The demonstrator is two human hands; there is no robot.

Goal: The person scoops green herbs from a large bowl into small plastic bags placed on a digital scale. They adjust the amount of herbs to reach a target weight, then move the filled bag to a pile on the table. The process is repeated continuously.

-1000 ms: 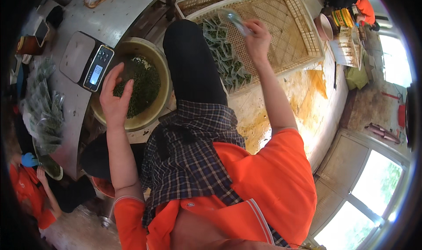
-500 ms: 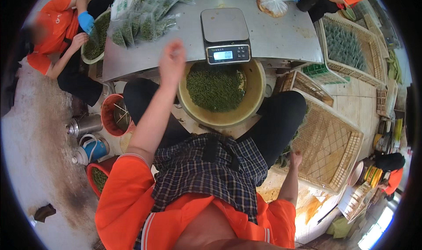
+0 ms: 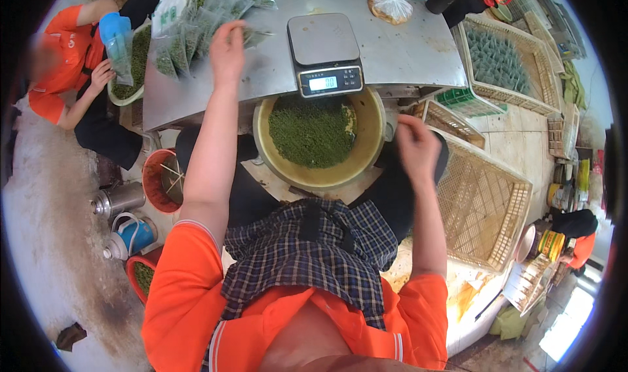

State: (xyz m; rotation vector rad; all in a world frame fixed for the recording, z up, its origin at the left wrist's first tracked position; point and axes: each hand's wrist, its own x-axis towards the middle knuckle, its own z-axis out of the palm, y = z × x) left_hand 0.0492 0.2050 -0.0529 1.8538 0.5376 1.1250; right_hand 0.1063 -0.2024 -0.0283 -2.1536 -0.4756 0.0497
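My left hand (image 3: 227,54) reaches over the table to the right edge of a pile of clear plastic bags (image 3: 190,41) filled with green bits. Its fingers are stretched out and overlap the nearest bag; no grip on it shows. My right hand (image 3: 418,148), slightly blurred, hangs above my right knee with loosely bent fingers and nothing visible in them. Between the hands, a digital scale (image 3: 325,39) with a bare pan and lit display sits at the table's near edge. Below it, a wide yellowish basin (image 3: 267,151) holds loose green bits (image 3: 311,133).
To the right lie a yellowish plastic crate (image 3: 484,208) and another crate (image 3: 549,97) holding filled bags. A red bucket (image 3: 154,182) and flasks (image 3: 124,198) stand on the left. A co-worker's gloved hand (image 3: 116,28) holds a bag at the far left. A tied bag (image 3: 391,4) lies on the table.
My left hand has moved forward and left to the bag pile. My right hand has risen from beside the crate to above my right knee. The view has shifted slightly.
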